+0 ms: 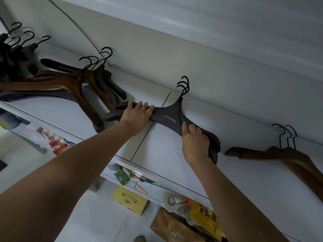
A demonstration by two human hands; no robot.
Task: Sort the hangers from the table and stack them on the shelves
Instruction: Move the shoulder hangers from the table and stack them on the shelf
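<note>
You are at the stacking step. The grey hangers [172,117], three by their hooks [183,86], lie flat on the shelf [244,175] near its back edge. They sit between the mixed pile [70,84] towards the left end and the brown hangers [279,154] towards the right end. Your left grip [138,115] curls its fingers over the stack's left arm. Your right grip [195,144] wraps round the right arm near its tip. The stack's long axis runs along the shelf, left to right, a little skewed to the back edge, and the hooks point at the back wall. Next, as I judge it, you need to square the three so they nest, then release both grips.
</note>
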